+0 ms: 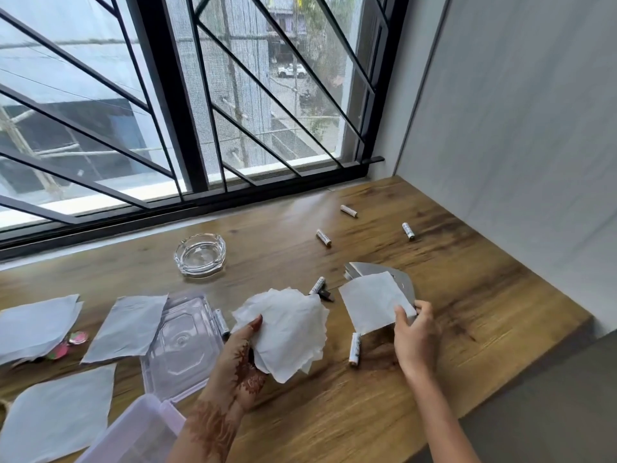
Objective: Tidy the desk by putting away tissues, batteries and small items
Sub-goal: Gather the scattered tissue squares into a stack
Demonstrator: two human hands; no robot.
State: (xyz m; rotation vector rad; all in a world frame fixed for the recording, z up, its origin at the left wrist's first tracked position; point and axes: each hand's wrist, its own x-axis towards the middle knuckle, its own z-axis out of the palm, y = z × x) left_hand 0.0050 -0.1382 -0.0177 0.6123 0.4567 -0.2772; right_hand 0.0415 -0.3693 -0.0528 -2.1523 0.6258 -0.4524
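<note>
My left hand [245,354] grips a fanned stack of white tissues [287,329] above the wooden desk [450,312]. My right hand [414,332] pinches the corner of a single tissue [370,302], lifted over a metal holder [397,274]. More tissues lie flat at the left [128,324], [36,324], [58,419]. White batteries are scattered about: one below the right hand's tissue [355,349], one by the stack [317,285], three farther back [323,237], [349,211], [408,230].
A clear plastic lid [182,342] lies left of my left hand, with a clear box [140,432] at the bottom edge. A glass ashtray [200,254] stands near the window. Small pink round items [78,337] peek from under the left tissues. A wall bounds the desk's right side.
</note>
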